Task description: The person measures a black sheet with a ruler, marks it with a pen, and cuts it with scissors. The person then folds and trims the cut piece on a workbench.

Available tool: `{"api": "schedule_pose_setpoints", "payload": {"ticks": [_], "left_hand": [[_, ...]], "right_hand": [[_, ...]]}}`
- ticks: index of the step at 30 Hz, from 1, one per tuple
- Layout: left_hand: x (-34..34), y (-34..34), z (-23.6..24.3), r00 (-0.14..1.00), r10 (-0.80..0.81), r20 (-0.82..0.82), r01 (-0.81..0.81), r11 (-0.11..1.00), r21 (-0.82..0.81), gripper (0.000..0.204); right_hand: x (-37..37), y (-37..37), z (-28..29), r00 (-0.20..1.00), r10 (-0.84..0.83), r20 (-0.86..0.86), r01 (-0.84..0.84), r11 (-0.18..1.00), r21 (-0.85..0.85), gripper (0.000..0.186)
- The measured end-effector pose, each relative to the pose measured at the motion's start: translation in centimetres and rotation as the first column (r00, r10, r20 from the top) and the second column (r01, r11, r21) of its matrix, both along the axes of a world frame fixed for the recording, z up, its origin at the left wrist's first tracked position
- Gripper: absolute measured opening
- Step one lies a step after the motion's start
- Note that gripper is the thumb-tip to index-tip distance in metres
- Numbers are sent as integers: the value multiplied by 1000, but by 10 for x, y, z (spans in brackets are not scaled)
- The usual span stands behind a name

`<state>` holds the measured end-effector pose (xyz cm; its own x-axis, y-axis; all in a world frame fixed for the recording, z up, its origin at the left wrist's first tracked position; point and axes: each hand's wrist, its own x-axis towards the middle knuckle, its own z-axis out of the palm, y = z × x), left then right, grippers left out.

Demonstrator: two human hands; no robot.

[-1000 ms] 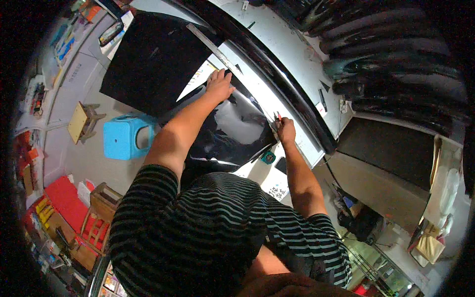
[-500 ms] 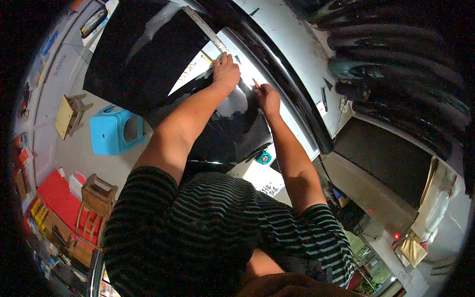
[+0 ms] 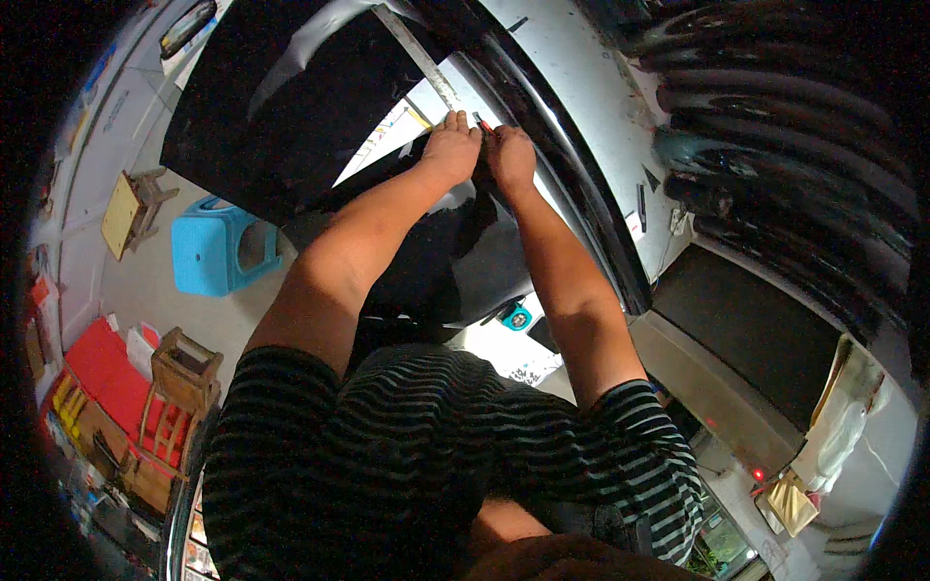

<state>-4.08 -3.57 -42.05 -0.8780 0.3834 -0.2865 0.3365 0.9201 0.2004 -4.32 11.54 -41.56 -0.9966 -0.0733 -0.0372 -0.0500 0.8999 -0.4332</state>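
Note:
A long metal ruler [image 3: 417,51] runs slantwise over glossy black sheet material [image 3: 300,107] and a bright white surface. At its near end, my left hand [image 3: 452,152] lies with fingers stretched out, pressing down on it. Close beside it on the right, my right hand [image 3: 511,158] is closed round a slim red-orange tool [image 3: 486,127] with a dark tip. Whether that tool is a knife or a pen cannot be made out. Beneath my arms, more black sheet [image 3: 426,266] drapes toward my body, creased and shiny.
On the left floor stand a blue plastic stool [image 3: 206,257] and a small wooden stool [image 3: 121,215]. A wooden chair [image 3: 184,373] is near a red surface [image 3: 102,368]. Large black rolls [image 3: 775,145] fill the upper right. A round teal object [image 3: 518,318] sits below my right forearm.
My right hand has moved up and left with the red-orange tool, close to my left hand. My left hand's fingers have flattened onto the ruler. The view has shifted slightly.

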Motion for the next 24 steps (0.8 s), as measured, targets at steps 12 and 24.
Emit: {"api": "schedule_pose_setpoints", "payload": {"ticks": [12, 24], "left_hand": [[-8, 12, 11, 990, -84, 115, 107, 972, -210, 60], [-18, 14, 40, 953, -152, 263, 218, 946, -242, 63]], "right_hand": [[-10, -4, -9, 1000, -2, -7, 2, 1000, 29, 26], [-18, 0, -12, 990, 97, 99, -107, 989, 98, 25]]}}
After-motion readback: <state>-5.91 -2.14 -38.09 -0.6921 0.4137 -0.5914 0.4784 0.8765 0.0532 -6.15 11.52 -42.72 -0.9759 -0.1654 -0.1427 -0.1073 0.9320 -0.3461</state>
